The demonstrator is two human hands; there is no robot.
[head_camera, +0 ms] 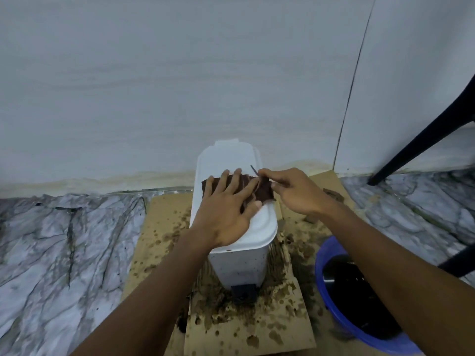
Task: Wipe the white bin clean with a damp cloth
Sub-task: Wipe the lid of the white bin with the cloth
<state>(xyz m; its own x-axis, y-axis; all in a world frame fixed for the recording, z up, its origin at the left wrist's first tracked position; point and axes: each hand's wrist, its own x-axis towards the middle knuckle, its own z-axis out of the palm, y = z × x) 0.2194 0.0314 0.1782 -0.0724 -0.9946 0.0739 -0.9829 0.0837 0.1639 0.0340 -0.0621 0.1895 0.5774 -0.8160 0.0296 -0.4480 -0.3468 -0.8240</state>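
Observation:
A white pedal bin [240, 263] stands upright on wet cardboard, its lid closed and its dark foot pedal facing me. A dark brown cloth [266, 192] lies spread across the lid. My left hand [226, 209] rests flat on the cloth with fingers spread, pressing it onto the lid. My right hand [295, 191] pinches the cloth's right edge between thumb and fingers, where a loose thread sticks up. Dark specks dot the bin's front wall.
Brown cardboard sheets [244, 330], spattered with wet dark spots, cover the marble-patterned floor [64, 253]. A blue basin [334, 255] holding dark water sits at the right under my right forearm. Black chair legs [416, 145] stand at far right. A pale wall is close behind the bin.

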